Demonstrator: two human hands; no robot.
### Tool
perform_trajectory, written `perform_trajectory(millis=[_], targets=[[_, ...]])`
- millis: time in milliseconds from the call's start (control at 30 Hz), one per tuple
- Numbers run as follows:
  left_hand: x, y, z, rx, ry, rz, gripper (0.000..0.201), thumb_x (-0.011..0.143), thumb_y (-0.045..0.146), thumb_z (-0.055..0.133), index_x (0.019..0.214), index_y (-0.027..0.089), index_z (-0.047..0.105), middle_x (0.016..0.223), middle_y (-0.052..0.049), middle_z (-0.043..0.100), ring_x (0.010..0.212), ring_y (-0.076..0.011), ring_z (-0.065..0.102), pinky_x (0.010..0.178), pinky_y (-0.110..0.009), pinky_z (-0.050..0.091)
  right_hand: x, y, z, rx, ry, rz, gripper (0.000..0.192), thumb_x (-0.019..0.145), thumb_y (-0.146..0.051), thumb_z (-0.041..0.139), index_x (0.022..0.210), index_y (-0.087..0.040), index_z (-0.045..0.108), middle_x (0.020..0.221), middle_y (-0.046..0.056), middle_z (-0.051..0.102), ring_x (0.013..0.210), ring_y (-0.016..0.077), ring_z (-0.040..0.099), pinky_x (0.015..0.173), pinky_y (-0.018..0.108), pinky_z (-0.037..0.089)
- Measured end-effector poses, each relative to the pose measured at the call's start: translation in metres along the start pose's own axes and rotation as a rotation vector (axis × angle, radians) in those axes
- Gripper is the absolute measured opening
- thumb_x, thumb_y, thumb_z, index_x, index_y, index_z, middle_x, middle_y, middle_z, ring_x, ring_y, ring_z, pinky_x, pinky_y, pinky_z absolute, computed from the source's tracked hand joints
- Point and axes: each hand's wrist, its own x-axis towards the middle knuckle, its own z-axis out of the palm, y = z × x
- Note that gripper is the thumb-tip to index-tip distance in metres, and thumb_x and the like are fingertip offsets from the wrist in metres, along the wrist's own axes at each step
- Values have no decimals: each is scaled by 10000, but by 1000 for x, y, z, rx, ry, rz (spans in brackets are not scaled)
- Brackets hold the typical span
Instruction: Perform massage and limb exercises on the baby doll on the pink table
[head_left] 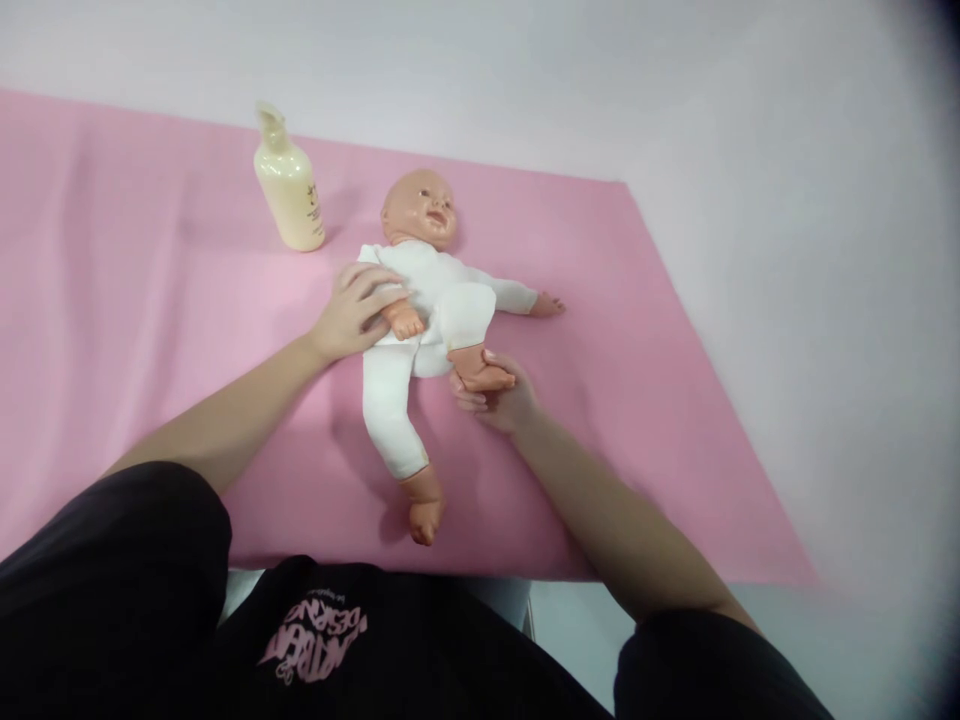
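One doll leg (pixel 466 318) bent up, right hand (pixel 504 398) grasping its foot (pixel 480 372); left hand (pixel 361 308) curled over an arm (pixel 403 320); other leg (pixel 390 415) down, bottle (pixel 289 195) untouched.

Apparent location type: indoor baby-care practice station. Indicators: a pink-covered surface (pixel 660 420), a life-like baby doll (pixel 435 275) with a white cloth body, and a cream-coloured pump bottle (pixel 291 190) positioned on the same surface. The surroundings are plain and whitish. The facility type, whether school, clinic or home, cannot be determined from this view.
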Motion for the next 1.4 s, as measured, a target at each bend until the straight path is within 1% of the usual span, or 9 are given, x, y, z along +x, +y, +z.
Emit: perform_trajectory(millis=[100, 200, 367, 533, 733, 900, 1067, 1233, 1400], targets=[[-2, -1, 1, -38, 65, -31, 478, 936, 612, 582, 1277, 282, 638, 1292, -121, 656, 1248, -333, 568, 1130, -593, 378, -1, 2, -1, -22, -48, -12, 427, 823, -509, 624, 1058, -153, 641, 685, 1, 630, 450, 79, 338, 440, 227, 253], [-6, -14, 4, -115, 275, -128, 550, 941, 665, 580, 1311, 258, 567, 1291, -119, 629, 1251, -310, 573, 1127, -564, 404, -4, 4, -2, -58, -168, -3, 593, 780, -559, 677, 1191, -134, 642, 701, 6, 673, 462, 89, 428, 481, 242, 341], [-15, -72, 13, -373, 601, -366, 605, 1007, 687, 486, 1451, 325, 292, 1543, -58, 454, 1411, -212, 440, 1139, -479, 411, -12, 4, 4, -127, -496, 142, 664, 722, -527, 785, 1222, -113, 646, 885, 81, 763, 747, 171, 688, 738, 296, 523], [-23, -119, 18, -609, 704, -783, 547, 1101, 623, 144, 1477, 228, 182, 1599, -80, 391, 1416, -180, 407, 1125, -481, 373, -12, 2, 9, -254, -832, 361, 484, 815, -395, 799, 1189, -117, 670, 1076, 149, 774, 1028, 236, 742, 934, 340, 553], [-23, -115, 15, -512, 695, -702, 683, 1035, 749, 88, 1478, 243, 206, 1555, -62, 455, 1394, -170, 434, 1081, -430, 392, -7, 0, 8, -288, -898, 383, 445, 839, -350, 799, 1208, -131, 682, 1153, 151, 762, 1126, 250, 723, 1001, 369, 546], [-12, -70, 8, -461, 678, -476, 617, 1056, 672, 395, 1472, 246, 237, 1618, -103, 363, 1478, -189, 381, 1216, -462, 349, -11, 5, 5, -163, -668, 266, 543, 732, -479, 843, 1124, -126, 716, 1003, 129, 785, 911, 230, 746, 858, 333, 570], [-8, -21, 4, -208, 444, -227, 601, 987, 755, 420, 1329, 266, 494, 1348, -106, 591, 1339, -272, 541, 1151, -526, 411, -6, 7, -4, -12, -224, 24, 476, 799, -581, 744, 954, -134, 692, 738, 43, 677, 596, 128, 584, 564, 250, 478], [-5, 1, -4, -113, 122, -82, 667, 945, 770, 434, 1334, 252, 590, 1296, -139, 676, 1261, -341, 598, 1138, -572, 400, -1, 1, -6, 68, -115, 88, 393, 939, -529, 588, 937, -138, 630, 760, 5, 611, 455, 46, 307, 395, 183, 269], [3, 3, -1, -104, -61, 8, 599, 935, 756, 461, 1201, 277, 703, 1253, -117, 727, 1251, -348, 599, 1125, -590, 396, -1, -2, 0, 67, -14, 102, 383, 976, -504, 536, 926, -135, 621, 754, -4, 587, 452, 44, 251, 364, 172, 218]])
